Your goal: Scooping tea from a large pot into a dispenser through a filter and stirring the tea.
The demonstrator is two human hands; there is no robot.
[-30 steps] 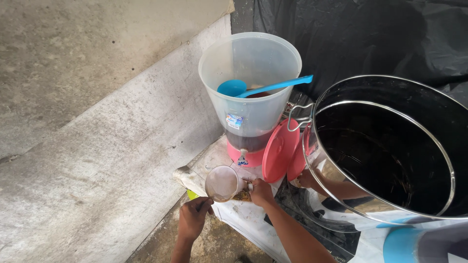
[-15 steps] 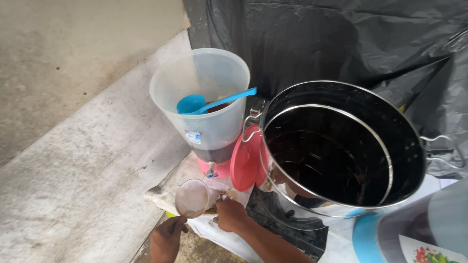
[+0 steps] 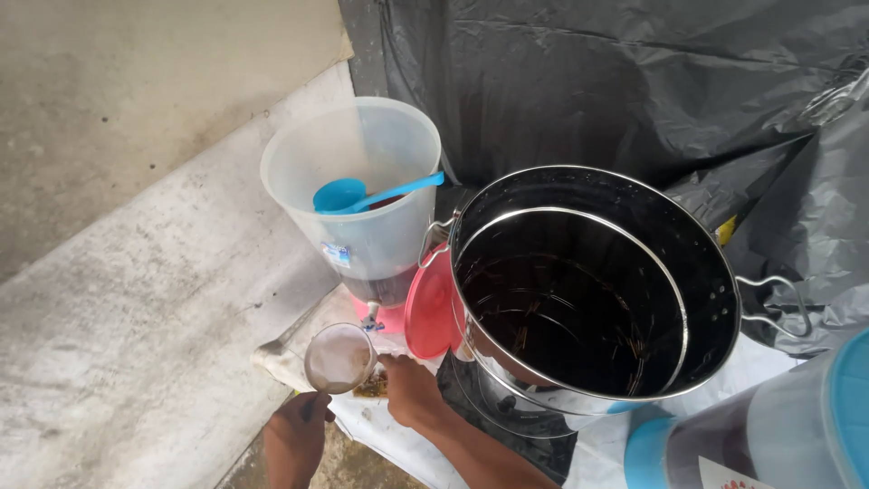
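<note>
Both hands work below a translucent plastic dispenser (image 3: 362,204): the left hand (image 3: 294,439) grips the handle of a small metal cup (image 3: 339,359) held just under the dispenser's tap (image 3: 370,316), while the right hand (image 3: 409,391) rests beside the cup with fingers loosely curled, near the pink lid (image 3: 428,312). Inside the dispenser, a blue ladle (image 3: 362,193) lies over a shallow layer of dark liquid. Alongside, 1 large steel pot (image 3: 588,290) holds dark liquid. Compared with 0.5 s ago, the view has shifted left; cup and hands keep their places under the tap.
</note>
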